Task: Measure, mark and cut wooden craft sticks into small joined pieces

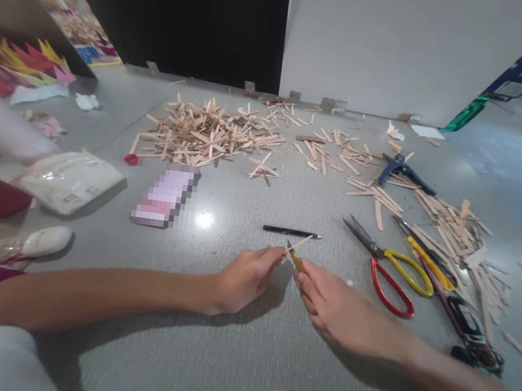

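My left hand (pixel 246 278) is closed, pinching one end of a thin wooden stick (pixel 301 242) over the grey table. In my right hand (pixel 330 299) is a yellow-handled craft knife (pixel 296 262), its blade up against the stick close to my left fingertips. Just beyond both hands a black pen (pixel 288 231) lies flat on the table. To the right of my right hand rest scissors (pixel 384 255) with one red and one yellow handle loop, blades pointing away to the left.
A heap of wooden sticks (pixel 212 131) covers the table's far middle, with more sticks (pixel 453 227) at right. Blue pliers (pixel 403 171) lie among them. A blurred pink rectangle (pixel 165 194) and a clear plastic packet (pixel 70 180) are at left. Upright panels (pixel 381 44) close off the back.
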Action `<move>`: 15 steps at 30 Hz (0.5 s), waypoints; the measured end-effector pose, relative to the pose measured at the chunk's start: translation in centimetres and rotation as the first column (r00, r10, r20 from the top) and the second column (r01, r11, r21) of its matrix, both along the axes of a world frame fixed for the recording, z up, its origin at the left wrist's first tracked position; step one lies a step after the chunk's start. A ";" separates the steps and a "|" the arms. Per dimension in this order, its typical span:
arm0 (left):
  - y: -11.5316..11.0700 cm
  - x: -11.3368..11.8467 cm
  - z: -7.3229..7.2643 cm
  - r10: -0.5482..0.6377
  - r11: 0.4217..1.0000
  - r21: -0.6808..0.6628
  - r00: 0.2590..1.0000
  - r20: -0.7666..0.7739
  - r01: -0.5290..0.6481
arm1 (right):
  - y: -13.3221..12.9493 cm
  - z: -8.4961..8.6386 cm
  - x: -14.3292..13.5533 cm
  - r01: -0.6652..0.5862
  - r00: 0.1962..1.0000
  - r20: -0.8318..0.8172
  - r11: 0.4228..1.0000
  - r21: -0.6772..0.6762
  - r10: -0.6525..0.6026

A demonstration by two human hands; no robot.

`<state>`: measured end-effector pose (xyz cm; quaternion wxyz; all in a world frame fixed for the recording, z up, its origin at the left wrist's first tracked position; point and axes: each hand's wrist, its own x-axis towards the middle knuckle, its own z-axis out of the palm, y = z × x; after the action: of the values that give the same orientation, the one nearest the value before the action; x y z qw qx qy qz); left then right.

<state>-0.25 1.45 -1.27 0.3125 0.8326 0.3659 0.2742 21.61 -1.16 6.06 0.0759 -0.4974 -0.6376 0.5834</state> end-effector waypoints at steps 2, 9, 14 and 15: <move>0.0 0.1 0.0 0.017 1.000 -0.002 1.000 0.000 -0.017 | -0.6 -1.2 -0.9 0.066 0.992 0.090 0.972 0.227 -0.088; 0.1 0.0 0.3 -0.004 1.000 -0.013 1.000 0.026 0.004 | 0.5 0.2 0.0 -0.073 0.994 0.089 0.989 0.126 0.062; 0.1 0.0 0.2 0.009 0.999 -0.038 0.999 0.043 -0.008 | 0.3 0.2 -0.7 0.035 0.994 0.095 0.974 0.225 -0.058; 0.1 0.1 0.1 0.019 0.999 -0.047 0.999 0.047 -0.017 | -0.1 -0.2 -1.2 0.077 0.990 0.098 0.964 0.255 -0.105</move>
<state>-0.14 1.58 -1.14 0.3380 0.8150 0.3720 0.2883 20.41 -1.27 5.83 0.1295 -0.5440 -0.6857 0.4659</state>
